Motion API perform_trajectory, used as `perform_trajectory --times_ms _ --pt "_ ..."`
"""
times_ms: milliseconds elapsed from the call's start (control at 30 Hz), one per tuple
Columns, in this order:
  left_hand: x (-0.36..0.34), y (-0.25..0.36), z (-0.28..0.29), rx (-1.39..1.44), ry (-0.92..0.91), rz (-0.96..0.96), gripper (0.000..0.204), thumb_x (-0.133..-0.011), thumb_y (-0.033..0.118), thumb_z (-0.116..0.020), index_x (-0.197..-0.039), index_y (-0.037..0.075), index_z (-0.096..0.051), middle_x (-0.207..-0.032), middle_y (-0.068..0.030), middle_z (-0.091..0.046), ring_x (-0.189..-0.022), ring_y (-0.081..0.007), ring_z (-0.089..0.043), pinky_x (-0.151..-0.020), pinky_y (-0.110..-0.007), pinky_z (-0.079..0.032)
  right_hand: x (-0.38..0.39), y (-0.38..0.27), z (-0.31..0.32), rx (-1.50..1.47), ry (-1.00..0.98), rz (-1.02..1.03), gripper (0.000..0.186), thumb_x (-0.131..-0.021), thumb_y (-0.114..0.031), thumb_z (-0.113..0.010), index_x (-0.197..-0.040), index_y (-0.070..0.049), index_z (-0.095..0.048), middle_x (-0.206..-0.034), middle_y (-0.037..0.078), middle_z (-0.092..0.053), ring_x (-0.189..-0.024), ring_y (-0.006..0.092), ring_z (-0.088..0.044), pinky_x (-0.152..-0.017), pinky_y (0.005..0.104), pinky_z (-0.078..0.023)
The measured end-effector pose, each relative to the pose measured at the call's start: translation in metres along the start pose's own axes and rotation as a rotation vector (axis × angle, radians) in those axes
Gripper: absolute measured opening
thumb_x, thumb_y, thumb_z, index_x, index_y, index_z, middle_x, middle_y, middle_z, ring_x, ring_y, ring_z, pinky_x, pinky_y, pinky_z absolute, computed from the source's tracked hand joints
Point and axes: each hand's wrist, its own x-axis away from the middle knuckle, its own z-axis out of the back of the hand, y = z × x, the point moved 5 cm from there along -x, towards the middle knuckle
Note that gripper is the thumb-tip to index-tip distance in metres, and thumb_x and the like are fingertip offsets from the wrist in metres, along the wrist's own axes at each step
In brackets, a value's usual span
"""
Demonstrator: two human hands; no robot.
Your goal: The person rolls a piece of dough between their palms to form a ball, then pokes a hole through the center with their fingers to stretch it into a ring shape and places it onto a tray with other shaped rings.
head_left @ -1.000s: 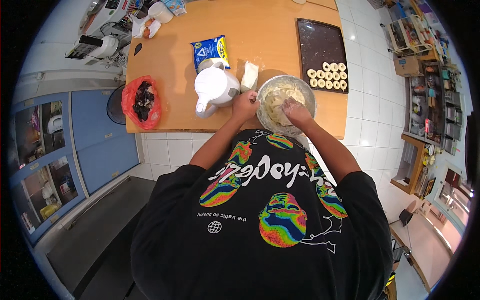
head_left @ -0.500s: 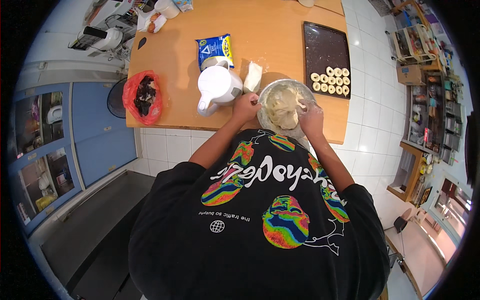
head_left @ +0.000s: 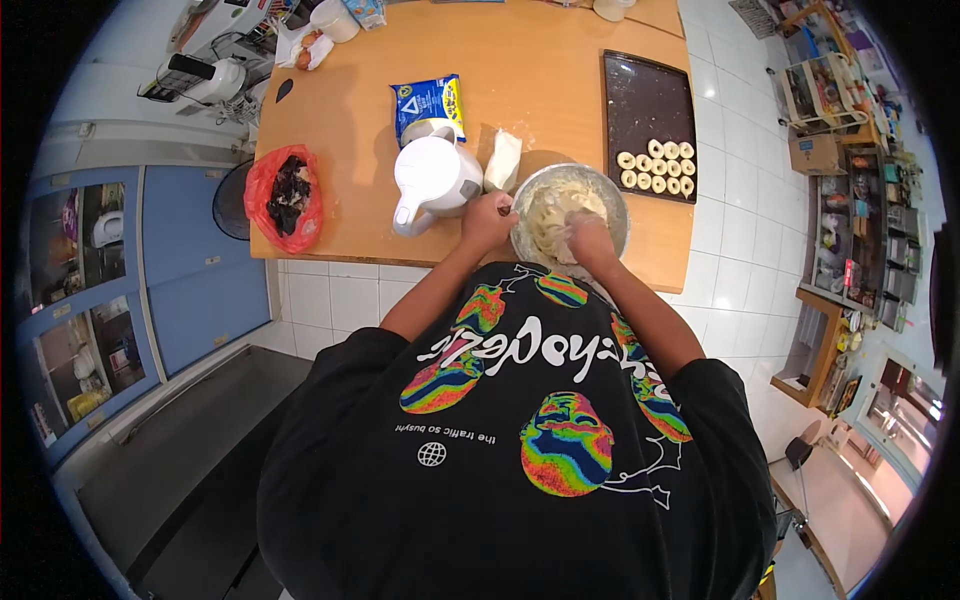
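Bowl: the metal bowl (head_left: 619,205) sits at the near edge of the table (head_left: 345,150), right of centre, just in front of you.
Dough: pale, soft and lumpy, the dough (head_left: 545,215) lies inside the bowl, some smeared up its wall.
Left hand: your left hand (head_left: 487,222) has its fingers curled on the bowl's left rim, apparently gripping to steady it.
Right hand: your right hand (head_left: 590,240) reaches into the bowl, fingers in the dough; you cannot tell from here whether they close on a lump.
Tray: on the far right, the dark tray (head_left: 648,95) carries pale rings (head_left: 657,167) in three rows at its near end.
Jug and packets: left of the bowl you have a white jug (head_left: 430,172), a white packet (head_left: 503,160) and, farther off, a blue packet (head_left: 432,100).
Done: one batch of rings looks shaped and laid out.
Left: your bowlful looks only partly worked, with none of it shaped.
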Motion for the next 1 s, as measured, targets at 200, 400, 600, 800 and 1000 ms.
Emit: perform_trajectory --times_ms 200,400,600,800,1000 --pt "0.002 0.001 0.001 -0.002 0.026 0.011 0.024 -0.074 0.019 -0.074 -0.092 0.003 -0.070 -0.087 -0.0114 -0.073 -0.080 -0.0201 -0.070 -0.075 -0.034 -0.054 0.017 0.050 0.017 -0.602 0.161 -0.374 0.024 -0.074 -0.017 -0.074 -0.096 -0.008 -0.074 -0.093 0.013 -0.072 -0.088 0.0318 -0.069 -0.087 0.0441 -0.053" --pt "0.001 -0.002 0.003 0.032 0.062 -0.032 0.025 -0.073 0.019 -0.075 -0.091 0.003 -0.070 -0.085 -0.0132 -0.073 -0.078 -0.0219 -0.071 -0.073 -0.035 -0.055 0.026 0.026 0.046 -0.271 0.263 -0.007 0.034 -0.081 -0.013 -0.064 -0.114 -0.007 -0.070 -0.125 0.016 -0.066 -0.117 0.0349 -0.061 -0.100 0.0432 -0.048" --pt "0.000 0.008 0.006 -0.031 0.080 -0.058 0.025 -0.071 0.018 -0.076 -0.090 0.004 -0.070 -0.082 -0.0127 -0.072 -0.075 -0.0231 -0.070 -0.071 -0.035 -0.054 0.007 0.025 -0.003 0.137 0.195 0.431 0.027 -0.088 -0.007 -0.050 -0.108 -0.006 -0.068 -0.128 0.015 -0.063 -0.117 0.0356 -0.060 -0.101 0.0435 -0.049" --pt "0.001 0.008 0.007 -0.027 0.080 -0.016 0.025 -0.070 0.018 -0.079 -0.087 0.004 -0.068 -0.078 -0.0117 -0.070 -0.071 -0.0248 -0.068 -0.067 -0.037 -0.053 -0.007 0.015 0.017 0.057 -0.133 0.261 0.035 -0.079 -0.007 -0.060 -0.113 -0.011 -0.070 -0.121 0.018 -0.066 -0.120 0.0346 -0.058 -0.104 0.0414 -0.046" --pt "0.005 0.009 0.010 -0.047 0.079 0.008 0.023 -0.071 0.018 -0.079 -0.086 0.004 -0.068 -0.079 -0.0107 -0.071 -0.072 -0.0242 -0.069 -0.069 -0.036 -0.054 -0.005 0.024 0.044 -0.266 -0.014 -0.052 0.030 -0.076 -0.010 -0.067 -0.105 -0.009 -0.073 -0.101 0.020 -0.070 -0.100 0.0362 -0.066 -0.091 0.0433 -0.053"
